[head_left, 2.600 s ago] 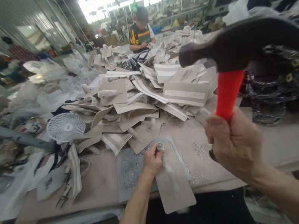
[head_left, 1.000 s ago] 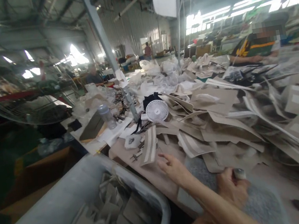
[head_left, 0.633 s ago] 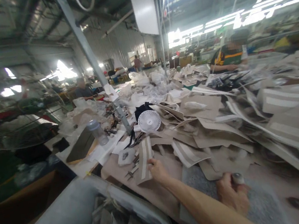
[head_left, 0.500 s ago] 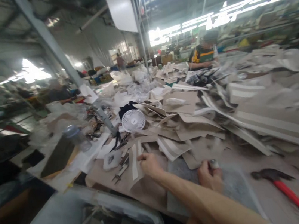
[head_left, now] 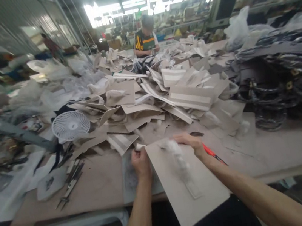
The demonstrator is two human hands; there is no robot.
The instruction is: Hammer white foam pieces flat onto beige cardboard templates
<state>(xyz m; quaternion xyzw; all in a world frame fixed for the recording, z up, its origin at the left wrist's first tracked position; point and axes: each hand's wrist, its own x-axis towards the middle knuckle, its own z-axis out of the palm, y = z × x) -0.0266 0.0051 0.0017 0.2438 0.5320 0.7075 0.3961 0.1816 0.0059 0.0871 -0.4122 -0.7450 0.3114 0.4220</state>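
Note:
A beige panel (head_left: 172, 193) with rounded corners is tilted in front of me, its near edge hanging over my lap. On its face lies a blurred whitish strap or handle in clear wrap (head_left: 180, 162). My left hand (head_left: 141, 164) is closed at the panel's far left corner, a small pale thing showing at the fingertips that I cannot make out. My right hand (head_left: 188, 141) grips the far right edge. Beside that hand lies a hammer (head_left: 214, 153) with a red handle, partly hidden by my forearm. Under the panel's left side shows a grey slab (head_left: 131, 186).
Behind my hands spreads a heap of beige panels (head_left: 145, 110). To the left are a white fan (head_left: 71, 125), a caliper-like metal tool (head_left: 70, 187) and a metal post (head_left: 13, 131). Dark wrapped goods (head_left: 281, 84) are stacked at right. A person (head_left: 145, 41) sits across the table.
My view has swung right. My right hand has come back from reaching across my left arm, and my hands are now apart at either side of a beige panel that has come before me.

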